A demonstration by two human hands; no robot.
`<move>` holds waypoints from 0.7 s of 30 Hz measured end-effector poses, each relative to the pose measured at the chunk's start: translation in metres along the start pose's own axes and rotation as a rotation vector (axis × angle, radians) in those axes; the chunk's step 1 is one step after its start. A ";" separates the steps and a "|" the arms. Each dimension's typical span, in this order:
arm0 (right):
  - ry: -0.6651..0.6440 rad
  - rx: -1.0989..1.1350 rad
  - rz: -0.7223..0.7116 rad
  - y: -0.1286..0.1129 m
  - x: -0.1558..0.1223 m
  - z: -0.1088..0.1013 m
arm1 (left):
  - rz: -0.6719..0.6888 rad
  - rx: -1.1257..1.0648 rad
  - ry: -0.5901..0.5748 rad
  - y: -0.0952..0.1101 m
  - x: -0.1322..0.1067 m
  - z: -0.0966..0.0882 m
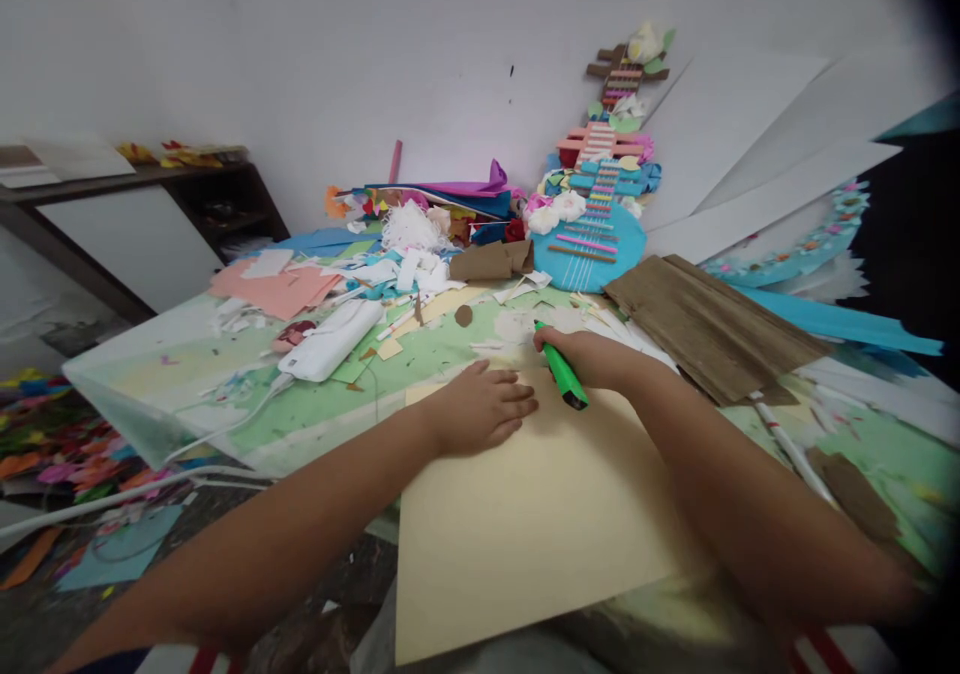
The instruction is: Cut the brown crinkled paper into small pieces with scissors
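A large cream sheet of card (517, 544) lies at the table's near edge and overhangs it toward me. My left hand (480, 409) rests flat on its upper left part, fingers stretched to the right. Just right of those fingertips, my right hand (581, 356) is closed round a bright green tool with a black end (564, 379). This tool is slim and slanted, its black end toward me; whether it is a cutter or a thick marker, I cannot tell. The right palm side is hidden.
Behind the sheet lie a white power bank (330, 339) with a cable, paper scraps (416, 254) and a brown round piece (464, 315). A blue paper guitar (592, 244) leans on the wall. Brown card (712, 324) lies at right; a cabinet (135, 234) stands left.
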State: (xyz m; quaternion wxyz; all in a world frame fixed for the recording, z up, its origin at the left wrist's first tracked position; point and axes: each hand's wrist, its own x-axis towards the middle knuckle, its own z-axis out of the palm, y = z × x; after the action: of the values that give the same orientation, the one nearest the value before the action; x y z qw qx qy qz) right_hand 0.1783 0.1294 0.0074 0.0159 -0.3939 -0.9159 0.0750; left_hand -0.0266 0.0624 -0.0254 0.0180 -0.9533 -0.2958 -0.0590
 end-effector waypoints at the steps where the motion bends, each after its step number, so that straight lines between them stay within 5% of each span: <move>1: -0.004 -0.019 -0.010 -0.002 0.000 -0.002 | 0.020 0.003 0.002 0.000 0.000 -0.001; 12: 0.017 -0.346 -0.161 -0.021 -0.004 -0.014 | 0.065 -0.043 -0.018 0.003 -0.009 -0.001; 21: 0.206 -0.135 0.006 0.010 -0.017 -0.057 | 0.050 -0.091 -0.055 0.003 -0.011 -0.004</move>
State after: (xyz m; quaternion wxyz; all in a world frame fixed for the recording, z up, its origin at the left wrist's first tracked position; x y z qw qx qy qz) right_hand 0.2019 0.1308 0.0630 0.0830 -0.4027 -0.9112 -0.0275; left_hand -0.0343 0.0530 -0.0232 -0.0318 -0.9614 -0.2694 -0.0457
